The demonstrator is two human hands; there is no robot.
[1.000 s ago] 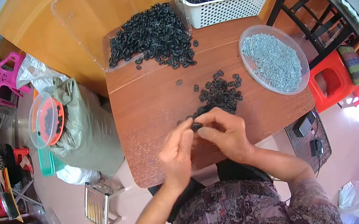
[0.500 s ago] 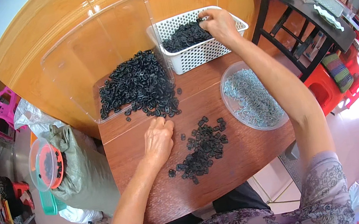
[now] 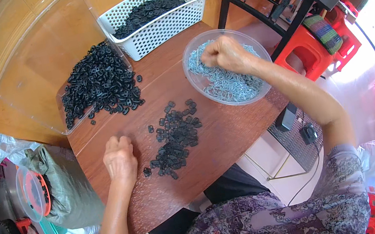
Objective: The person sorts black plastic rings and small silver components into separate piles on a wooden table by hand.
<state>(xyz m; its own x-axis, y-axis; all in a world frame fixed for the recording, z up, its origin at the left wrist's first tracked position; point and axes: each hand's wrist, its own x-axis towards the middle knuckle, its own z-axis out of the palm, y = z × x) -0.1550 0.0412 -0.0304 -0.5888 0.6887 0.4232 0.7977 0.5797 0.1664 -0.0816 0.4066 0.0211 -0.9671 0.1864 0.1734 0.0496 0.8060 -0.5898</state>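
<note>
My right hand [image 3: 227, 56] is over the clear round tub [image 3: 192, 83] of silvery screws [image 3: 229, 84], its fingertips pinched together at the screws. What they pinch is too small to make out. My left hand [image 3: 120, 156] rests on the brown table [image 3: 196, 165] with its fingers curled under, hiding whatever they hold. Just right of it lies a loose pile of small black rectangular pieces [image 3: 173, 137]. Farther back, a heap of black oval rings [image 3: 101, 82] spills from a clear plastic bin [image 3: 25, 65] tipped on its side.
A white perforated basket [image 3: 164, 26] of black pieces stands at the table's back edge. Left of the table is a grey-green sack [image 3: 72, 187] with an orange-rimmed container. To the right are a dark wooden stand [image 3: 259, 9] and red stools [image 3: 304, 54].
My right hand has left the white basket and come down to the screw tub. My left hand has drawn back from the ring heap toward me. The view has shifted to the right.
</note>
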